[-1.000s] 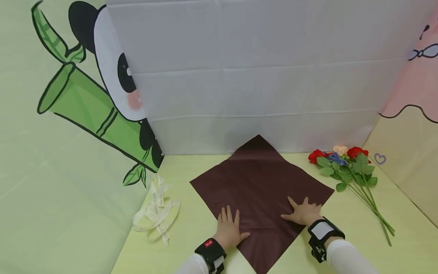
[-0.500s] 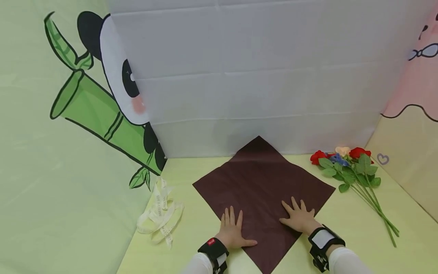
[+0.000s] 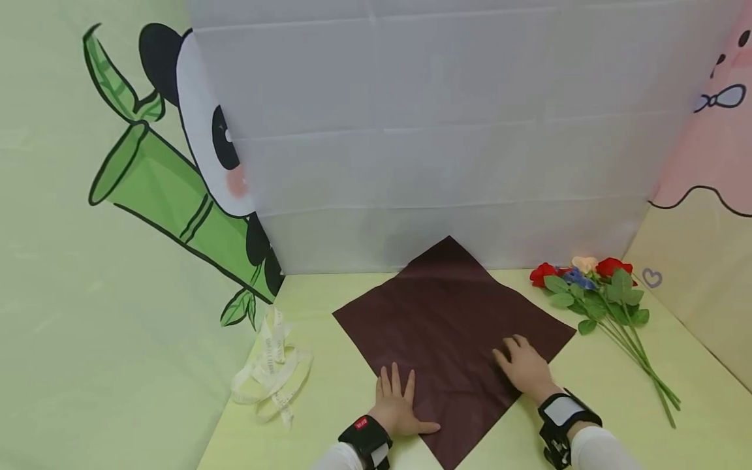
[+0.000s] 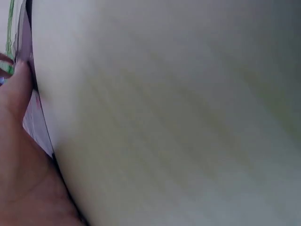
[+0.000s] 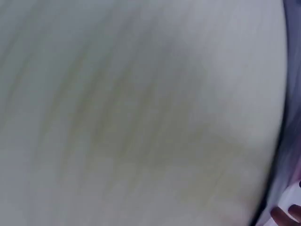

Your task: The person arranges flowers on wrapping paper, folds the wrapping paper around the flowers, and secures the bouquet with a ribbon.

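Observation:
A dark brown square sheet (image 3: pixel 440 313) of what looks like wrapping paper lies cornerwise on the pale yellow table, its far corner bent up against the back wall. On its near left edge my left hand (image 3: pixel 396 408) rests with fingers spread and straight. My right hand (image 3: pixel 527 372) touches the sheet's near right edge, its fingers slightly bent and holding nothing that I can see. Part of the left hand (image 4: pixel 21 165) shows in the left wrist view. Only the fingertips (image 5: pixel 282 216) of the right hand appear in the right wrist view, which is mostly pale surface.
Loosely heaped white printed ribbon (image 3: pixel 273 369) lies on the table (image 3: pixel 329 418) at the left. At the right lies a bunch of artificial-looking flowers (image 3: pixel 611 307), red, blue and peach, with long green stems. A grey-white cloth wall (image 3: pixel 446 130) stands behind.
My right hand's fingers have drawn together from a wide spread, and the hand has shifted slightly right. The left hand has stayed nearly in place on the sheet. The view has shifted slightly.

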Available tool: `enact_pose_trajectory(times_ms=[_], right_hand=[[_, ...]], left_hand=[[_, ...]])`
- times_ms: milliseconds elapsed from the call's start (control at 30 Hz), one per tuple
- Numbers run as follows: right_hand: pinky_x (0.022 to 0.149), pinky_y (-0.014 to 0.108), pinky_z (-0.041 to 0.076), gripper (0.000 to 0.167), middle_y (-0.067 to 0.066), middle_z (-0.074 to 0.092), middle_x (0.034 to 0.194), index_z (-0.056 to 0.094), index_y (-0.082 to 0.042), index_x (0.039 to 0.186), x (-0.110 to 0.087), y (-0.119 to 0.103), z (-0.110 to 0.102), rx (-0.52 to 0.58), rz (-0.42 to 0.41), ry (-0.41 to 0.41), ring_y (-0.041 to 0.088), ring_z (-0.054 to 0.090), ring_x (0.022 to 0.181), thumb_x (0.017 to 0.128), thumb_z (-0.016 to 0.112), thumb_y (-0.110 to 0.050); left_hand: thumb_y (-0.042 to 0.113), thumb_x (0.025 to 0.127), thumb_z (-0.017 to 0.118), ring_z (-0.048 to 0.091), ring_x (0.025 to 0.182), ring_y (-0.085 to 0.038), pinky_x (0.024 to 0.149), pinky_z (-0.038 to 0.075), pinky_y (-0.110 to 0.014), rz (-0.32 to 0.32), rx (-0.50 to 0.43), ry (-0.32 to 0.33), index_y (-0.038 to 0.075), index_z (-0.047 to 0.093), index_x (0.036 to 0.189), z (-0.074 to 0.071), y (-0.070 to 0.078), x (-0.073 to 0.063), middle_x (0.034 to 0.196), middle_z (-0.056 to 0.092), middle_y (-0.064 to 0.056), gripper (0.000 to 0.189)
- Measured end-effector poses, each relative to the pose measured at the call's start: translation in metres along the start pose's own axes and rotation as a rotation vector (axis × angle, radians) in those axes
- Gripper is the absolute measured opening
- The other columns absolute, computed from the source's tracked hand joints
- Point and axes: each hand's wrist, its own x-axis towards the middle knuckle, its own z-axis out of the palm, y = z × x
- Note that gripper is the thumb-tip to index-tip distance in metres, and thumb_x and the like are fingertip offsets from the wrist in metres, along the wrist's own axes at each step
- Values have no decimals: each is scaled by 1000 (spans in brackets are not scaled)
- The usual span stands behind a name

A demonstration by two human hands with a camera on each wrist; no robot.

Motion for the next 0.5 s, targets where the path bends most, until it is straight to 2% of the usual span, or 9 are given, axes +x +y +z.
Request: enact_pose_trajectory(times_ms=[67,100,167,267,333,433,500], right_hand=[[86,69,35,53,36,41,131,50,7,126,-7,26,-11,10,75,98,55,45,113,99,42,-39],[86,72,32,56,37,40,130,48,9,126,-10,39,-18,13,141,112,56,43,112,100,37,-40],[85,78,24,67,39,34,130,40,12,128,-18,65,-34,50,290,89,60,37,112,101,24,-47],[86,83,15,83,43,23,133,28,17,133,-29,100,-51,132,498,15,65,25,116,98,8,-56],[88,83,13,83,44,16,133,23,20,133,-35,120,-57,150,585,-34,66,19,119,98,10,-54],[91,81,14,75,44,7,137,17,23,133,-46,139,-62,145,646,-66,65,12,122,99,28,-43],[92,79,16,72,42,1,140,14,23,135,-54,146,-64,139,669,-54,64,10,123,96,39,-32]], left_hand=[[77,69,59,-4,143,-45,114,7,-54,1,-7,-16,14,15,152,-1,2,0,157,0,-21,113],[78,68,59,-4,143,-44,114,7,-53,1,-8,-17,15,15,153,-1,2,1,157,-1,-21,114],[77,68,60,-5,143,-44,114,7,-54,1,-18,-4,15,16,152,-4,3,0,157,0,-21,115],[78,67,60,-6,143,-43,114,6,-54,-1,-29,-1,15,15,153,-5,2,0,157,-2,-21,115],[77,67,61,-6,143,-43,114,6,-54,-2,-34,-4,15,15,153,-6,1,0,157,-2,-21,115],[77,68,61,-8,143,-43,114,4,-54,1,-47,-17,15,14,153,-6,0,0,157,-4,-20,115],[76,68,62,-8,143,-43,114,5,-54,8,-55,-18,15,14,153,-5,0,0,157,-3,-20,115]])
